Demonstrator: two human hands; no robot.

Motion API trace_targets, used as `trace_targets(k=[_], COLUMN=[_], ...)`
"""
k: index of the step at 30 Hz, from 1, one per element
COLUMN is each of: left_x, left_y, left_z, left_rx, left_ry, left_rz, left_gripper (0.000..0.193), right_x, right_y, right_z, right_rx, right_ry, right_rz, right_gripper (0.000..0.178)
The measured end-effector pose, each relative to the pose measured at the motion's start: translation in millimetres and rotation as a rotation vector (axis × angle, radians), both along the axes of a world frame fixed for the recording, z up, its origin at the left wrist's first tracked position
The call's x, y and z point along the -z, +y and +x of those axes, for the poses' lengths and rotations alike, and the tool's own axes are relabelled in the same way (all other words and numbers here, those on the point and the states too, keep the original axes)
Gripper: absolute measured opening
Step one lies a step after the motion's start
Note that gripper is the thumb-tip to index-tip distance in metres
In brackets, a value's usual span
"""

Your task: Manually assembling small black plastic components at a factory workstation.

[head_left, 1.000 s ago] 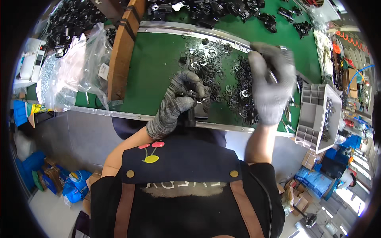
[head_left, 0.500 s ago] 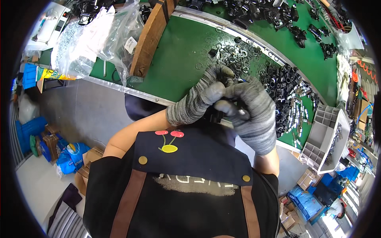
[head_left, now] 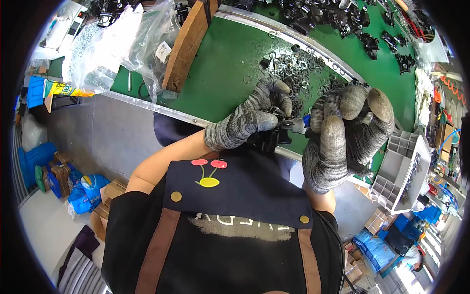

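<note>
My left hand [head_left: 262, 110], in a grey striped knit glove, is closed around a black mechanical part [head_left: 269, 139]. The part hangs over the table's near edge. My right hand [head_left: 345, 130], gloved alike, is to the right with its fingertips curled upward. A slim pale-tipped piece with a blue band [head_left: 297, 125] reaches from its curled fingers to the black part; its far end is hidden in the glove. Beyond the hands, many small black rings [head_left: 306, 68] are scattered on the green tabletop [head_left: 220, 63]. Black sleeves and silvery pieces are partly covered by my right hand.
A wooden board [head_left: 183, 49] stands on the left of the table beside clear plastic bags [head_left: 142, 44]. Past a metal rail [head_left: 274, 32] lie several black assemblies [head_left: 318, 17]. A grey compartment tray [head_left: 399, 169] sits at the right edge. Boxes and blue bags are on the floor.
My right hand has moved right, away from the left, and turned so its curled fingertips face up. The black part shows more clearly in my left hand, which has barely moved.
</note>
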State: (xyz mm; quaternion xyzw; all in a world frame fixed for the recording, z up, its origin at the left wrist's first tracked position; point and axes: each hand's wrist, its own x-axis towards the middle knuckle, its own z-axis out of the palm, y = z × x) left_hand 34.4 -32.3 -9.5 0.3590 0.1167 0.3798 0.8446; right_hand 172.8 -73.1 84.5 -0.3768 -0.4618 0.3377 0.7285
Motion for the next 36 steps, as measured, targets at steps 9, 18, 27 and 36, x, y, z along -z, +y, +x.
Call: trace_targets(k=[9, 18, 27, 36], left_x=[9.0, 12.7, 0.6, -24.4], left_y=[0.3, 10.1, -4.3, 13.7], left_z=[-0.9, -5.4, -11.5, -39.0], left_rx=[-0.010, 0.005, 0.006, -0.269], left_ry=[-0.007, 0.102, 0.100, 0.225], left_rz=[0.038, 0.202, 0.144, -0.045], left_gripper=[0.066, 0.066, 0.070, 0.039], right_x=[4.0, 15.1, 41.6, 37.2], right_y=[3.3, -1.2, -13.8, 0.2], right_z=[8.8, 21.9, 4.2, -19.0], right_rx=[-0.078, 0.149, -0.169, -0.304], right_ry=[-0.165, -0.272, -0.252, 0.009], right_rz=[0.069, 0.008, -0.664, -0.655], right_gripper=[0.056, 0.030, 0.034, 0.040])
